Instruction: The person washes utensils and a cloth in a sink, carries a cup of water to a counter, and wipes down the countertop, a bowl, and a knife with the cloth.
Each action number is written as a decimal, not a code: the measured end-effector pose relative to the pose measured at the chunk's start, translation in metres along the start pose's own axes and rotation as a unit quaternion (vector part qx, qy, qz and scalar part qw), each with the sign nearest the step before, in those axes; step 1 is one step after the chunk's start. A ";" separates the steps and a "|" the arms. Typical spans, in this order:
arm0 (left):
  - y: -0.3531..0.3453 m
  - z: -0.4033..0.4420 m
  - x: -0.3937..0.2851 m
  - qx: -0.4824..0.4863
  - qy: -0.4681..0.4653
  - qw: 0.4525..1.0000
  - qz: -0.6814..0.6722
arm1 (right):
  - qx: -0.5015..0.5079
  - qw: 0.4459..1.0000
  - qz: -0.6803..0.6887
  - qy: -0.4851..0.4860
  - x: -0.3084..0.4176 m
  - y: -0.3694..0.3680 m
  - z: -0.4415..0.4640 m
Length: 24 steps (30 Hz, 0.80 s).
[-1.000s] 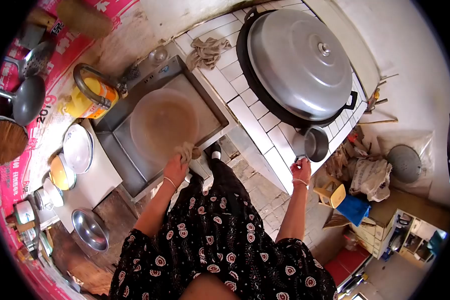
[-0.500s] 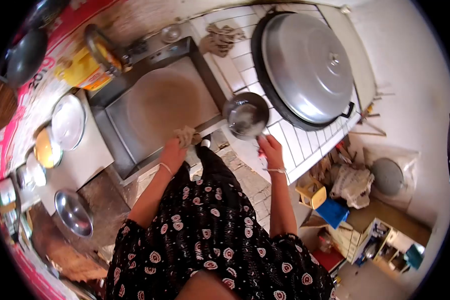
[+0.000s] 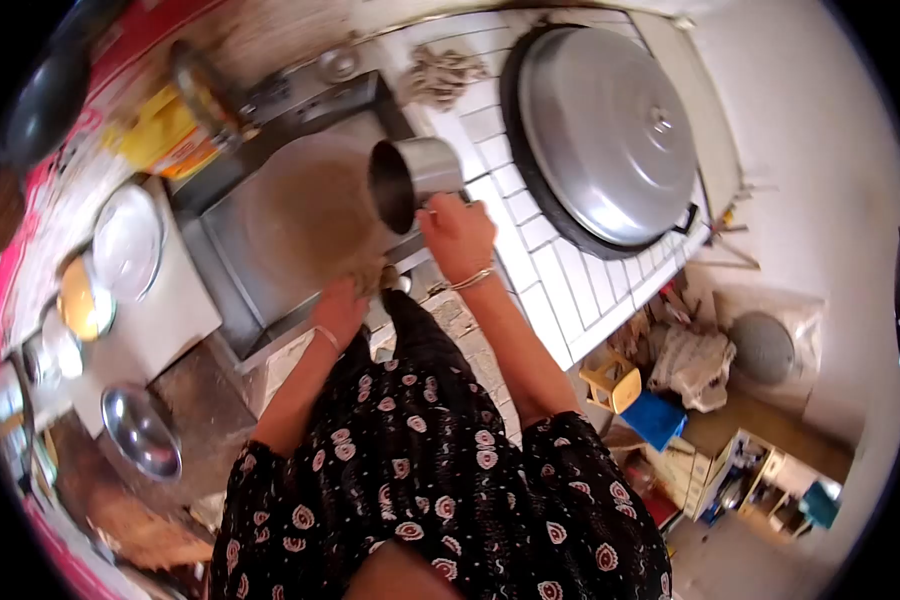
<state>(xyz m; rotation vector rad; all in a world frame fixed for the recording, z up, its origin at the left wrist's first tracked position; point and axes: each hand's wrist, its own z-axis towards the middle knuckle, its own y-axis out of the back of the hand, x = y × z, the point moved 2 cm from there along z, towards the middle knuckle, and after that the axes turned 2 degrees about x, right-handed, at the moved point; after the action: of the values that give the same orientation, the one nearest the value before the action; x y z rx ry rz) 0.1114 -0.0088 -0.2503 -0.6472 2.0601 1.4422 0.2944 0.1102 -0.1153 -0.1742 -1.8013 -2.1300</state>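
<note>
My right hand [image 3: 457, 236] is closed round the handle of a metal pot [image 3: 415, 178]. The pot is tilted on its side, its dark mouth turned left over the basin's right side. The wide, pale basin [image 3: 315, 215] stands in the steel sink [image 3: 232, 290] and holds brownish, cloudy water. At the basin's near edge my left hand [image 3: 343, 308] is closed on a beige cloth [image 3: 366, 275], partly blurred. Whether anything is flowing from the pot cannot be made out.
A large lidded wok [image 3: 610, 135] stands on the white tiled stove [image 3: 545, 290], with a crumpled rag [image 3: 444, 77] at its left. Bowls [image 3: 130, 242] and a steel bowl [image 3: 141, 430] are at the left. A yellow bottle [image 3: 170, 135] stands behind the sink, beside the faucet [image 3: 205, 90].
My right hand has carried the pot left from the stove's front edge to the basin and tipped it over. My left hand has stayed by the basin's near edge with the cloth.
</note>
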 end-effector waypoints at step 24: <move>0.005 0.005 0.000 0.037 0.061 0.997 -0.009 | -0.230 0.934 -0.052 0.267 0.050 0.089 0.051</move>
<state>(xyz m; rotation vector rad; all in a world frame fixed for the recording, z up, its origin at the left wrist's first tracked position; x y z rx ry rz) 0.1087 -0.0027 -0.2479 -0.7376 2.1838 1.3389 0.2714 0.1390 -0.0074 0.3672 -1.0131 -2.3434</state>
